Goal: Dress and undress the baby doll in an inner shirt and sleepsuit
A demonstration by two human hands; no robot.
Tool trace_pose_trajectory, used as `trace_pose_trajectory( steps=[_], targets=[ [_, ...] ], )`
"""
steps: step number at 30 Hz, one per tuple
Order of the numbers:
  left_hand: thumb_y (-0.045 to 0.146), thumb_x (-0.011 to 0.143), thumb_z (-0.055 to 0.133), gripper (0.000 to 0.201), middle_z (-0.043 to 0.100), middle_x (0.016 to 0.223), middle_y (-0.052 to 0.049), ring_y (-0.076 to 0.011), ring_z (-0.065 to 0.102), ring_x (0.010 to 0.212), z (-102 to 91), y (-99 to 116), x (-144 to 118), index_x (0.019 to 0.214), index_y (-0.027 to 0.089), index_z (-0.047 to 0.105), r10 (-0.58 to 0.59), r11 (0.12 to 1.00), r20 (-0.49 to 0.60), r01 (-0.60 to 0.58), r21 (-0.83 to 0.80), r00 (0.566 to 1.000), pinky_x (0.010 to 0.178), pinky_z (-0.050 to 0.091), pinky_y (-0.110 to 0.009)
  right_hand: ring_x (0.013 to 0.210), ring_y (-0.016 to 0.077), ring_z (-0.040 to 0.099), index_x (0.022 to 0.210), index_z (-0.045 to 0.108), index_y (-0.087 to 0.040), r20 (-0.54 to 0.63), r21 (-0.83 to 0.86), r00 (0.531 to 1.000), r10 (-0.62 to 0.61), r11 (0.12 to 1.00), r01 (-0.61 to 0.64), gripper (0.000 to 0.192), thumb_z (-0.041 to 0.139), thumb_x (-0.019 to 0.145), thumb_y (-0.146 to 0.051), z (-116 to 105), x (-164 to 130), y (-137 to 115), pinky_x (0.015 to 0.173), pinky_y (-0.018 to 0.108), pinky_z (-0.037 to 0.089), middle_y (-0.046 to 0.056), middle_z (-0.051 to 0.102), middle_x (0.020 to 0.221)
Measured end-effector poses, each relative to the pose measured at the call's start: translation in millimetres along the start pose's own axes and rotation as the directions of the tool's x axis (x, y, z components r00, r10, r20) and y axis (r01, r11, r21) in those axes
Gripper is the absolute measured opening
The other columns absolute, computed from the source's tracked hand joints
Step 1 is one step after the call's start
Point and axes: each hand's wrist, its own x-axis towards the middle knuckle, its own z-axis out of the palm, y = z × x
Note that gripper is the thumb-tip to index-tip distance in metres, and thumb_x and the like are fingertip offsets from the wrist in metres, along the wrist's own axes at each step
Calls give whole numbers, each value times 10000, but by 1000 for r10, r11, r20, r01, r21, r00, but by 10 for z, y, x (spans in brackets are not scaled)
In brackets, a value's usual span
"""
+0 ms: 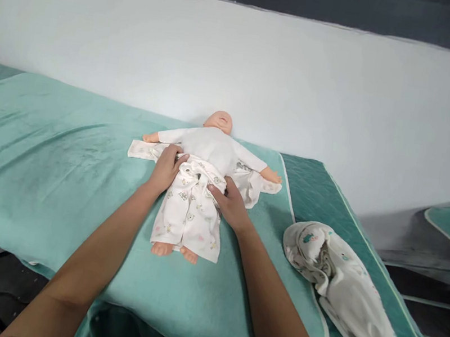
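A baby doll (211,146) in a white long-sleeved top lies on its back, arms spread and feet toward me. Printed white baby clothing (190,214) with front buttons or snaps covers its legs, and the bare feet stick out below. Cloth of a similar print, sleeve-like, spreads beside the torso under both arms. My left hand (168,170) grips the clothing's waist at the left side, thumb on top. My right hand (232,201) pinches the waist at the right, its thumb on the cloth and the other fingers partly hidden.
A green padded sheet (58,165) covers the table, with a darker green cover (311,188) at the right. A bunched printed white cloth (351,285) lies to the right. The white wall (225,60) rises directly behind the doll's head.
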Motion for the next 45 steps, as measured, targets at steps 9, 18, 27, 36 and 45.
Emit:
trace_pose_trajectory(
  steps=[9,18,27,36,45],
  targets=[
    [377,962,522,196,609,885,-31,-196,537,874,-37,31,47,849,221,556,13,1000,-15,-13,11,1000,811,425,-333,699,165,452,759,509,-230,-111,-85,994,13,996,-23,386,668,776,-581,-18,167,18,636,289,367,-42,500,689],
    [431,991,462,469,457,654,-8,-171,482,722,-258,376,-553,586,208,381,110,994,130,-107,-29,985,712,409,-340,681,156,419,739,540,-224,-118,-55,993,-15,998,9,335,635,776,-543,-83,218,92,636,284,353,-41,469,669],
    [418,967,513,416,436,682,5,-156,456,697,-213,229,-453,632,203,393,66,996,116,-59,-64,991,659,352,-312,618,129,353,646,404,-224,-196,-202,979,-52,979,12,462,621,815,-595,-61,106,-56,588,277,288,-58,360,587],
    [407,956,508,414,440,690,3,-141,434,683,-223,180,-410,619,187,413,3,992,151,16,-124,988,645,328,-292,599,101,292,632,347,-210,48,-209,994,-101,972,109,516,604,871,-588,-33,-293,-204,543,263,228,-62,287,605],
    [426,941,538,468,386,642,22,-120,399,645,-250,313,-513,584,183,358,-103,978,122,123,-169,987,626,315,-281,629,112,317,647,373,-214,24,-88,997,-71,993,73,498,623,852,-592,-28,-121,-59,559,262,256,-57,327,634]
  ],
)
